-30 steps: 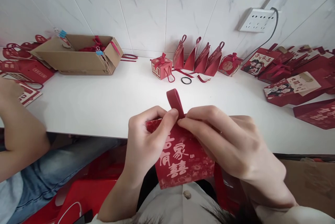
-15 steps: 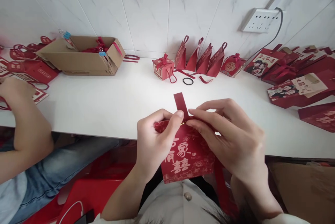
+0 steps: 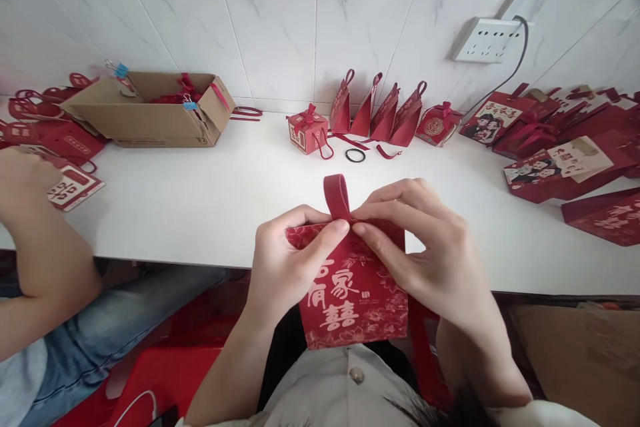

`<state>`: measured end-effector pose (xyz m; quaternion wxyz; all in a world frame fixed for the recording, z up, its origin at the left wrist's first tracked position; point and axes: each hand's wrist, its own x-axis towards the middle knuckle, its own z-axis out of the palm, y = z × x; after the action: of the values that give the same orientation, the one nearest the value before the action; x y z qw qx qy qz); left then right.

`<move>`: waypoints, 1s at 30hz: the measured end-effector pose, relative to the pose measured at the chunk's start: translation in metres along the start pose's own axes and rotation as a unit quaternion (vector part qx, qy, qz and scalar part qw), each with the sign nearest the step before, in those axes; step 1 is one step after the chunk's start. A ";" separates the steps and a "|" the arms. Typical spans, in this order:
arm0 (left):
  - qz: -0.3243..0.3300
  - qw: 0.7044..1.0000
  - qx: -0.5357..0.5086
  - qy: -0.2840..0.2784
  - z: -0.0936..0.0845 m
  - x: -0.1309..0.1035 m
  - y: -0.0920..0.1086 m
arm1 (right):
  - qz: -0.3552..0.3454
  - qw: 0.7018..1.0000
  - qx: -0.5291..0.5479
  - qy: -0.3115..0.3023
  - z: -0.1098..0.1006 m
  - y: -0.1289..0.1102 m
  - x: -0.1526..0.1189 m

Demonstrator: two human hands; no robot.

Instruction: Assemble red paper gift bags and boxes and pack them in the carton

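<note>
A red gift box (image 3: 350, 294) with pale pink characters and flower prints is held up in front of my chest, below the table's front edge. A dark red strap (image 3: 336, 197) stands up in a loop from its top edge. My left hand (image 3: 295, 260) grips the box's top left part, its thumb pressed at the base of the loop. Thumb and forefinger of my right hand (image 3: 420, 240) pinch at the same spot from the right. The fingertips hide where the strap meets the box.
On the white table (image 3: 200, 207) stand a cardboard box (image 3: 165, 124) with red items, a small red box (image 3: 307, 130), several triangular red boxes (image 3: 385, 110) and a black ring (image 3: 355, 155). More red boxes (image 3: 565, 134) crowd the right. Another person's arm (image 3: 45, 247) is at left.
The strap stood straight up before; now it is bent over into a loop. The gold-coloured piece by my fingertips is now covered. The view has shifted slightly.
</note>
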<state>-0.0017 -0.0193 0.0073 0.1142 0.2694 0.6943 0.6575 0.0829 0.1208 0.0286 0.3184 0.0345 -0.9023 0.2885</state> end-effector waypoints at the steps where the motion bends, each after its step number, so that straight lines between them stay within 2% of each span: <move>1: -0.007 1.000 -0.008 0.010 0.001 0.000 0.001 | 0.023 0.998 0.051 -0.012 0.000 0.001 -0.001; 4: -0.025 0.999 -0.026 0.031 0.004 -0.001 0.002 | 0.096 0.984 0.145 -0.039 0.001 0.001 -0.002; 8: -0.016 0.999 -0.020 0.027 0.004 -0.003 0.002 | 0.148 0.970 0.185 -0.047 0.002 -0.003 -0.004; 19: -0.003 0.998 -0.026 -0.049 -0.001 0.000 0.005 | 0.182 0.964 0.190 -0.021 0.001 -0.005 -0.004; 24: 0.001 0.999 0.012 -0.034 -0.002 -0.001 0.007 | 0.196 0.960 0.196 -0.028 -0.001 -0.007 -0.004; 30: -0.008 1.000 -0.008 -0.021 0.000 -0.002 0.005 | 0.191 0.958 0.204 -0.068 -0.004 -0.002 -0.003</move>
<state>0.0011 -0.0206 0.0117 0.1356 0.2768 0.6887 0.6563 0.0876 0.1210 0.0304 0.1818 -0.0549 -0.8334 0.5191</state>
